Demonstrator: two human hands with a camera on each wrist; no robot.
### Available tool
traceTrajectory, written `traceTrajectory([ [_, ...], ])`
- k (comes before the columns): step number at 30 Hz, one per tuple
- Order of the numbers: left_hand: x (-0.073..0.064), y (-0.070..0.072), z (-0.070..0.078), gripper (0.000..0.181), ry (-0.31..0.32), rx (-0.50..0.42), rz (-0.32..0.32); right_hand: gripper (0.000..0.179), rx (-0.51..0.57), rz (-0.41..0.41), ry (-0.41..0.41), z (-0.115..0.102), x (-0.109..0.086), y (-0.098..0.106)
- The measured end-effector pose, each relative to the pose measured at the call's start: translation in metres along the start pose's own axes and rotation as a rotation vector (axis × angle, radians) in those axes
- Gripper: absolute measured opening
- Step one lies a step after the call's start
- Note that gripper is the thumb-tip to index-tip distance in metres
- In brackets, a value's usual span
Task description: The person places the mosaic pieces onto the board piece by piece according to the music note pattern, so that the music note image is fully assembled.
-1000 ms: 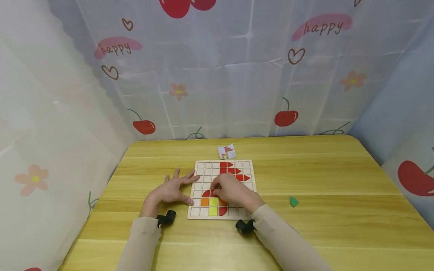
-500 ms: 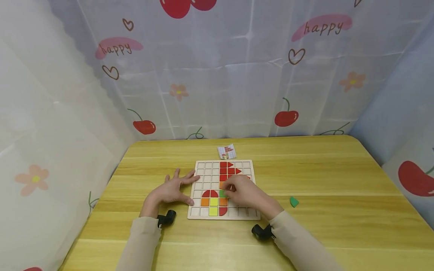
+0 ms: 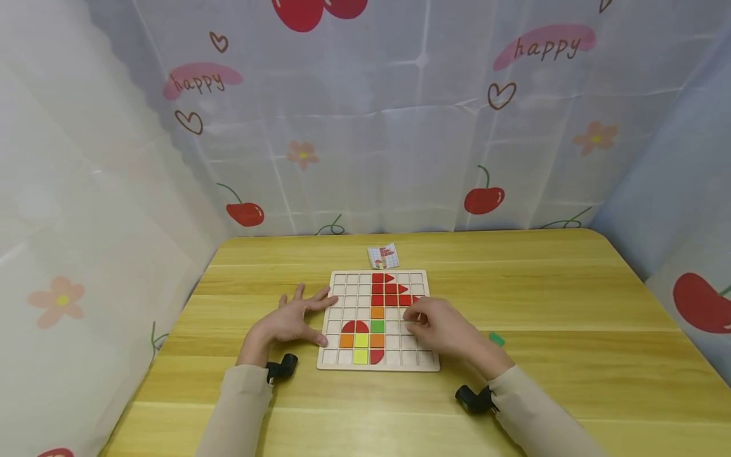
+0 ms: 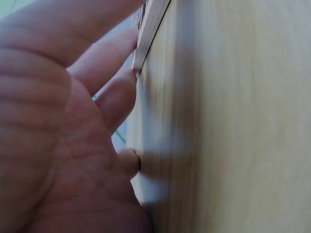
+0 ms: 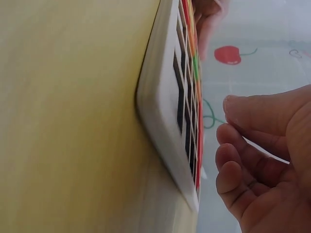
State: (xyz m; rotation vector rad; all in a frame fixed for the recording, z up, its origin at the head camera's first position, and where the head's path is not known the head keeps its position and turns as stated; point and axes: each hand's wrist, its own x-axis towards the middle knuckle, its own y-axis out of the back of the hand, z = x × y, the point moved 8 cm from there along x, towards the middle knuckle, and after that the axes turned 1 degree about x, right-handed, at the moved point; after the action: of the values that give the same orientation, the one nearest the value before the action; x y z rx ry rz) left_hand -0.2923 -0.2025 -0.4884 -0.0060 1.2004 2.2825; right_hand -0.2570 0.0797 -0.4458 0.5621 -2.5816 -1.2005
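A wooden grid board lies on the table. My left hand has its fingers spread; thumb and fingertips touch the board's left edge, also seen in the left wrist view. My right hand hovers over the board's right side, fingers loosely curled around nothing. The right wrist view shows its thumb close to the fingertips and no piece there. On the board are several red squares and triangles at the top, an orange square, a green square, two red quarter circles and yellow squares.
A green quarter-circle piece lies right of the board, partly hidden by my right wrist. A small pattern card lies behind the board. A printed curtain hangs behind the wooden table.
My right hand has moved right, off the red quarter circle and then past the green square, uncovering the middle column. My left hand has stayed at the board's edge.
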Motion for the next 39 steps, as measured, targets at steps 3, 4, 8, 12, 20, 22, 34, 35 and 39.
traceTrajectory([
  [3,0.0,0.0,0.0,0.096,0.004,-0.008,0.0,0.011,-0.005,0.0,-0.011,0.008,-0.007,0.007],
  [4,0.0,0.0,0.0,0.096,0.004,-0.01,0.002,0.012,-0.01,0.001,-0.004,0.01,-0.01,0.009],
  [8,0.0,0.0,-0.001,0.097,0.006,-0.017,0.005,0.017,-0.042,0.014,0.04,0.021,-0.02,0.019],
  [12,0.0,-0.001,-0.002,0.096,0.011,-0.023,0.006,0.021,-0.084,0.015,0.099,0.031,-0.03,0.028],
  [20,0.001,0.0,-0.001,0.096,0.003,-0.002,0.003,0.027,-0.114,-0.016,0.155,0.051,-0.05,0.043],
  [22,0.001,0.0,-0.001,0.096,0.006,-0.001,0.003,0.029,-0.105,-0.029,0.16,0.057,-0.054,0.046],
  [34,0.001,0.0,-0.004,0.096,0.028,-0.016,0.004,0.042,0.045,-0.152,0.124,0.095,-0.068,0.066],
  [35,0.001,-0.001,-0.004,0.095,0.032,-0.02,0.004,0.046,0.059,-0.164,0.116,0.098,-0.069,0.067],
  [39,0.001,0.0,-0.004,0.094,0.028,-0.021,0.01,0.058,0.091,-0.199,0.099,0.105,-0.071,0.069],
])
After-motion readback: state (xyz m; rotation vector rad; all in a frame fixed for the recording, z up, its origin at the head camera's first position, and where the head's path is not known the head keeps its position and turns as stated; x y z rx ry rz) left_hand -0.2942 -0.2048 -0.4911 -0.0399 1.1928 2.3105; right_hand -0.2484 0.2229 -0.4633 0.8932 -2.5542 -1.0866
